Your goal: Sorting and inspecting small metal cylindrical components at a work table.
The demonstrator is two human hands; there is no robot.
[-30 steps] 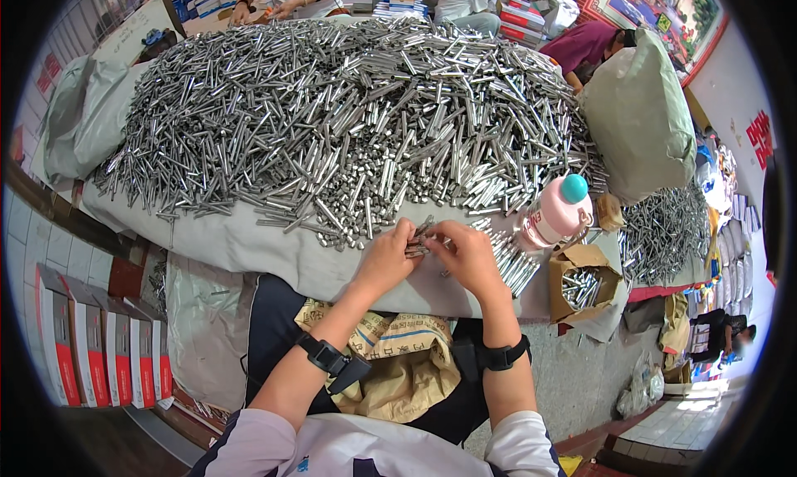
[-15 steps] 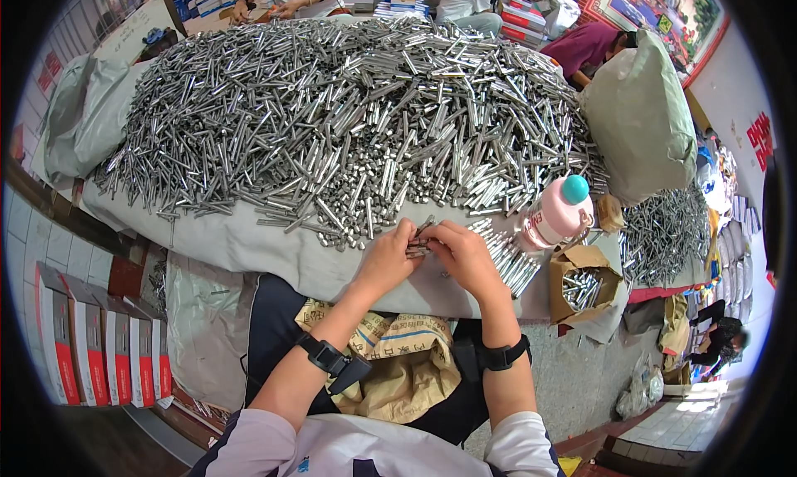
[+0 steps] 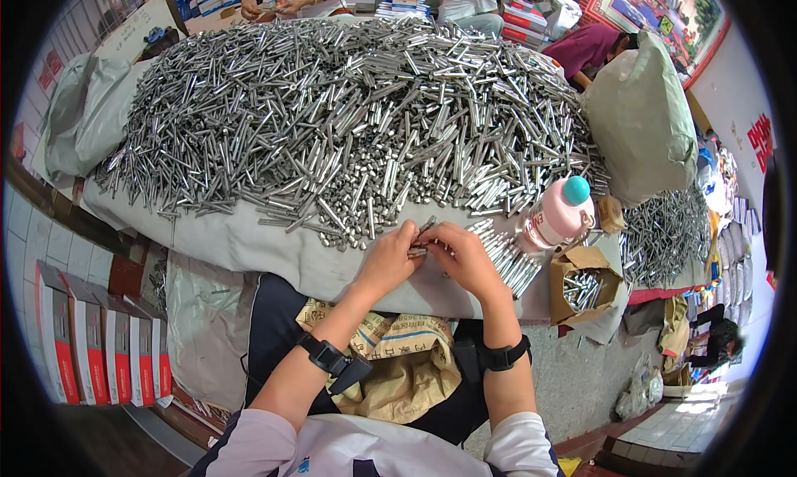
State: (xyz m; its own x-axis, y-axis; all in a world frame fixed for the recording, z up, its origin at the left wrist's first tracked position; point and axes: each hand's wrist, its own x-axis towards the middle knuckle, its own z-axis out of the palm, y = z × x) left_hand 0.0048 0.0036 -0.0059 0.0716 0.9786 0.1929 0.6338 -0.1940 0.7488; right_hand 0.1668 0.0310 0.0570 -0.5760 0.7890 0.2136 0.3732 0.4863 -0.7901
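Close together over the near edge of the cloth-covered table, my left hand (image 3: pixel 390 259) and right hand (image 3: pixel 462 257) are closed on small silvery metal tubes (image 3: pixel 427 225). Fingers hide most of these pieces. The fingertips of my right hand pinch at the tubes in my left. Just beyond lie short metal caps (image 3: pixel 365 218) at the front of a great heap of metal tubes (image 3: pixel 349 103). Beside my right hand, assembled-looking tubes (image 3: pixel 508 261) lie in a loose row on the cloth (image 3: pixel 241 244).
Right of the row stand a pink bottle (image 3: pixel 551 220) with a teal cap and an open cardboard box (image 3: pixel 588 308) holding metal pieces. A pale sack (image 3: pixel 643 120) bulges at the far right. Across the heap, a co-worker's hands (image 3: pixel 290 7) handle something small. A yellow-brown sack (image 3: pixel 407 369) covers my lap.
My hands stay nearly in place, with only a slight shift of the fingers around the tubes. The co-worker's hands across the table have moved a little.
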